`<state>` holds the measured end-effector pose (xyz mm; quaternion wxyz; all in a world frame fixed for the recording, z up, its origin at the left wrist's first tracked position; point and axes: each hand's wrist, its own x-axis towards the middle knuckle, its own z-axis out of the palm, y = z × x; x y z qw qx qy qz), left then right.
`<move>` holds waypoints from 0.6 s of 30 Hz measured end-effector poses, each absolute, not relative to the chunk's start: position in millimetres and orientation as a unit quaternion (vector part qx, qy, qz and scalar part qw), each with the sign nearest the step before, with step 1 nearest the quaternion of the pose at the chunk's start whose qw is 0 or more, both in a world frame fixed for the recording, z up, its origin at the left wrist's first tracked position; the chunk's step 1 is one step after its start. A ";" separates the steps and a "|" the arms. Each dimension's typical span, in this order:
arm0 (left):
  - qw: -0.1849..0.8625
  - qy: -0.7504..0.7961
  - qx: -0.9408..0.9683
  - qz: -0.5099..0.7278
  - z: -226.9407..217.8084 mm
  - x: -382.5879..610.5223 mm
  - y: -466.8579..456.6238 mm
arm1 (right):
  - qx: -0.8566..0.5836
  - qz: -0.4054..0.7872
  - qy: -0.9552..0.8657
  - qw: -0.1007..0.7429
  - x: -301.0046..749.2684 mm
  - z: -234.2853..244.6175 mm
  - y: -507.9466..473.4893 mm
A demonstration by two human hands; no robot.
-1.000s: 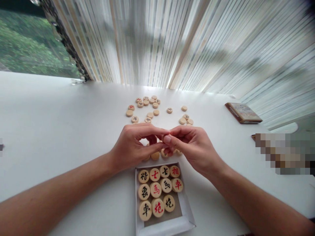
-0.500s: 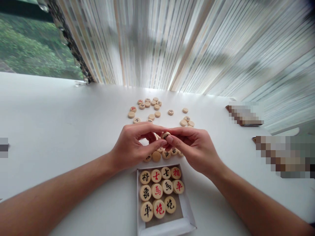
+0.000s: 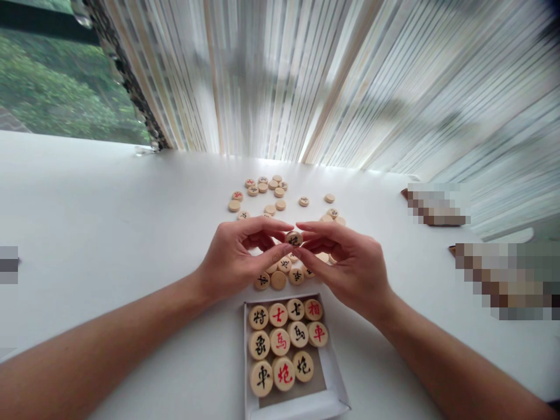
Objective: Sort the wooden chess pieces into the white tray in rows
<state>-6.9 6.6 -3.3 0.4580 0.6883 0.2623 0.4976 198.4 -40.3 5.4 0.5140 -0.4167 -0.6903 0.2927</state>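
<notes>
A round wooden chess piece (image 3: 293, 238) with a black character is pinched between the fingertips of my left hand (image 3: 238, 256) and my right hand (image 3: 347, 265), a little above the white table (image 3: 109, 221). Both hands have curled fingers closed on it. Just below them lie several loose pieces (image 3: 280, 277). Nearer to me stands a white open box (image 3: 335, 388) with several pieces laid in rows, faces up with red and black characters.
More loose wooden pieces (image 3: 266, 192) are scattered farther back on the table. A small flat box (image 3: 437, 204), blurred out, lies at the right, with another blurred patch (image 3: 503, 274) below it. Striped curtains (image 3: 350, 87) hang behind the table.
The hands have parted slightly, and the piece held between the fingertips now shows. The view has tipped a little, so the box sits lower in the picture.
</notes>
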 end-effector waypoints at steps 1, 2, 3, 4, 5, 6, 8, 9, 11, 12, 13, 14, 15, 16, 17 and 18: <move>0.462 0.261 0.688 0.495 -3.2 -6.9 6.7 | -0.418 0.271 -0.701 0.511 198.7 5.7 -40.5; 0.463 0.262 0.688 0.493 -3.1 -6.9 6.8 | -0.418 0.254 -0.709 0.508 198.8 6.1 -40.7; 0.463 0.264 0.689 0.491 -3.2 -7.0 6.9 | -0.418 0.245 -0.714 0.506 199.0 6.5 -40.9; 0.461 0.266 0.690 0.491 -3.4 -7.2 7.1 | -0.419 0.241 -0.716 0.503 199.1 6.7 -41.1; 0.459 0.268 0.691 0.491 -3.6 -7.3 7.2 | -0.421 0.242 -0.717 0.500 199.2 6.9 -41.2; 0.456 0.268 0.691 0.492 -3.9 -7.5 7.4 | -0.425 0.247 -0.715 0.497 199.4 6.9 -41.3; 0.453 0.268 0.691 0.495 -4.2 -7.9 7.6 | -0.431 0.260 -0.709 0.494 200.0 6.5 -40.8; 0.452 0.269 0.690 0.497 -4.3 -8.1 7.6 | -0.432 0.266 -0.705 0.495 200.2 6.2 -40.2; 0.454 0.272 0.687 0.498 -3.9 -8.4 7.6 | -0.430 0.286 -0.692 0.504 200.5 5.6 -38.5; 0.458 0.270 0.685 0.498 -3.6 -8.5 7.5 | -0.428 0.304 -0.682 0.510 200.4 5.4 -37.5; 0.464 0.268 0.683 0.496 -3.3 -8.6 7.5 | -0.424 0.327 -0.669 0.516 200.2 5.5 -36.6; 0.471 0.265 0.682 0.493 -2.9 -8.7 7.5 | -0.419 0.352 -0.654 0.522 199.8 5.8 -35.8; 0.477 0.261 0.681 0.490 -2.6 -8.7 7.6 | -0.415 0.376 -0.640 0.527 199.3 6.3 -35.2; 0.482 0.257 0.681 0.488 -2.3 -8.7 7.7 | -0.412 0.397 -0.626 0.530 198.8 6.9 -34.9; 0.484 0.255 0.681 0.486 -2.0 -8.6 7.8 | -0.409 0.413 -0.616 0.533 198.3 7.7 -34.8; 0.484 0.255 0.682 0.485 -1.7 -8.6 8.0 | -0.407 0.424 -0.609 0.533 197.8 8.6 -34.7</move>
